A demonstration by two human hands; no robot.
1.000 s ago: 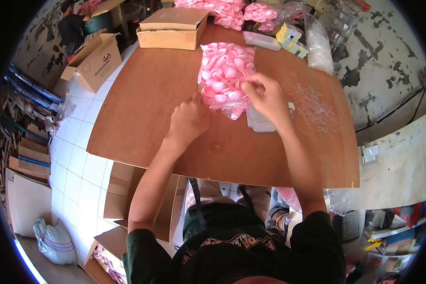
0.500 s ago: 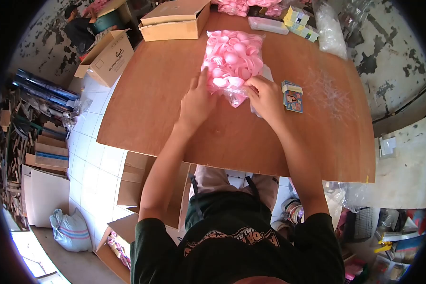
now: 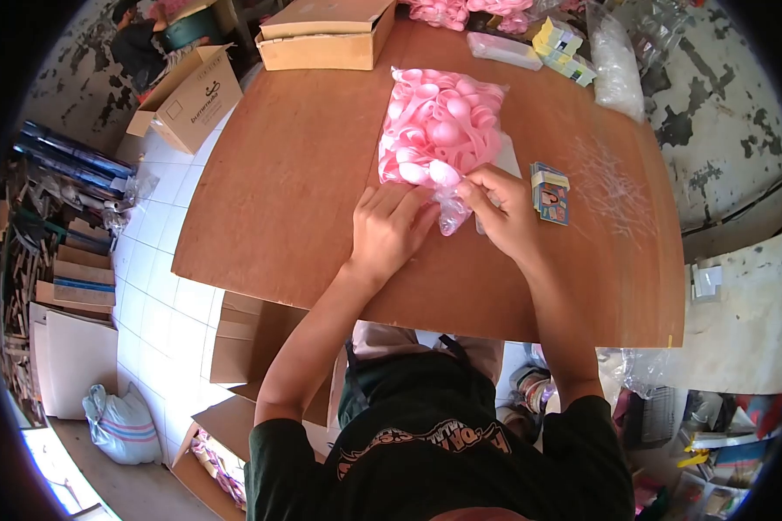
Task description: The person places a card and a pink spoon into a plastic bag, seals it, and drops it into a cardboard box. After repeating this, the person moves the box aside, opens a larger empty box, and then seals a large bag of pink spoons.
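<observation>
A clear plastic bag full of pink spoon-like pieces (image 3: 443,122) lies on the brown table (image 3: 295,174), its gathered end toward me. My left hand (image 3: 387,227) is at the lower left of that end, fingers bent and pressed on the plastic. On the right, my right hand (image 3: 502,204) pinches the bag's edge between thumb and forefinger. Part of a whitish plastic sheet (image 3: 511,158) shows beneath the bag and my right hand. Just right of that hand is a banded stack of blue cards (image 3: 551,194).
Thin clear strips (image 3: 613,187) lie scattered at the table's right. A cardboard box (image 3: 321,39), a flat clear pack (image 3: 504,50) and yellow cartons (image 3: 565,50) stand along the far edge. Another person (image 3: 139,48) sits at the far left, beyond an open box (image 3: 191,100).
My left hand has moved from the bag's left side down to its gathered end, fingers now bent. The view has shifted slightly, and my right hand still pinches the edge.
</observation>
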